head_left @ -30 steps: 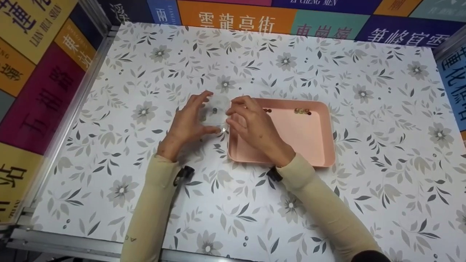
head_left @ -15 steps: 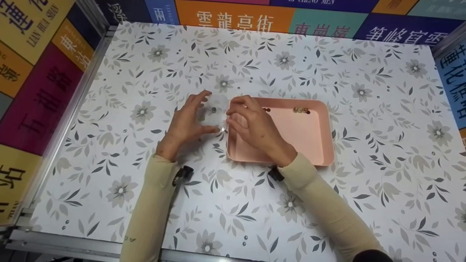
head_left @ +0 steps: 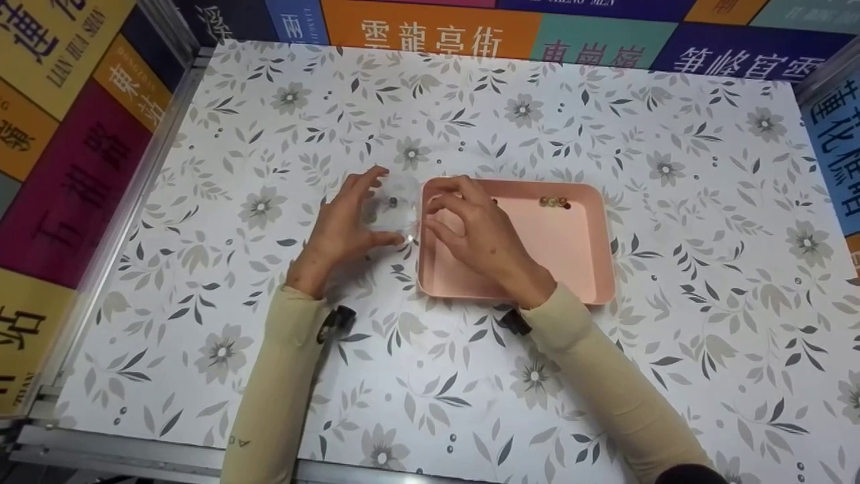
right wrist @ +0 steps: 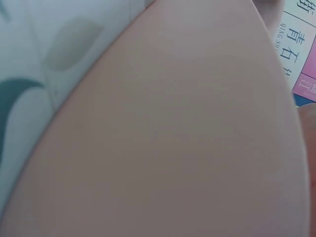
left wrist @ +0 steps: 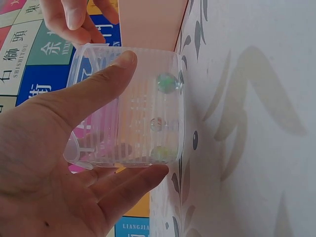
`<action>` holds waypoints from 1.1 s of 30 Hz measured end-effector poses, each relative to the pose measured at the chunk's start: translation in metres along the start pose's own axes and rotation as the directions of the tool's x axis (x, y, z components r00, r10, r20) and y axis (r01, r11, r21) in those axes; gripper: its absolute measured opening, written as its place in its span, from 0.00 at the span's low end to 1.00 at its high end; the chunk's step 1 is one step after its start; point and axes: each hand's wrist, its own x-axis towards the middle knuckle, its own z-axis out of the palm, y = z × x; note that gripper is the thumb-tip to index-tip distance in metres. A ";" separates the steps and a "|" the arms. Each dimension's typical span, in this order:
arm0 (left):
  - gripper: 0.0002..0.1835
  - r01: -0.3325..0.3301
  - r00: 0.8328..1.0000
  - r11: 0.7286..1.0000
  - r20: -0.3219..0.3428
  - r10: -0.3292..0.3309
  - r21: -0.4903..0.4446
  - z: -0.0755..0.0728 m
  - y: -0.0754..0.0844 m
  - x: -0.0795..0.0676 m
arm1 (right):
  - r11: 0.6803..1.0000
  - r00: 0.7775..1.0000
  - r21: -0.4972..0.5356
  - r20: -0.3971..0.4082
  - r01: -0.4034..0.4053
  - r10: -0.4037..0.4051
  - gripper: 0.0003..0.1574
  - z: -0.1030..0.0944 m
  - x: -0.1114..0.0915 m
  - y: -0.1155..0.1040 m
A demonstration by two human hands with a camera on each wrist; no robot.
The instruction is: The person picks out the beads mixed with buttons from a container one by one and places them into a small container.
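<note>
My left hand (head_left: pixel 341 225) holds a clear plastic box (left wrist: pixel 143 106) between thumb and fingers, just left of the pink tray (head_left: pixel 551 259). Glass marbles lie at the bottom of the box; a green one (left wrist: pixel 167 83) and a yellowish one (left wrist: pixel 161 153) show through its side in the left wrist view. Over the tray's left end is my right hand (head_left: pixel 485 232), its fingers bent and spread apart close to the box's rim, with nothing seen between them. Several small marbles (head_left: pixel 553 202) sit in a row along the tray's far wall.
A floral-patterned cloth (head_left: pixel 645 376) covers the table. Colourful panels with lettering (head_left: pixel 430 33) stand along the back, left and right sides. A metal rail (head_left: pixel 121 444) edges the near left side.
My right hand has shifted slightly right, away from the box's rim, and its fingers have spread a little. My left hand keeps its grip on the box in the same place.
</note>
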 end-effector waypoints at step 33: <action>0.58 0.025 1.000 1.000 0.006 -0.025 -0.005 0.001 0.001 0.000 | 0.997 0.996 -0.045 -0.070 -0.066 0.063 0.09 -0.029 -0.011 0.015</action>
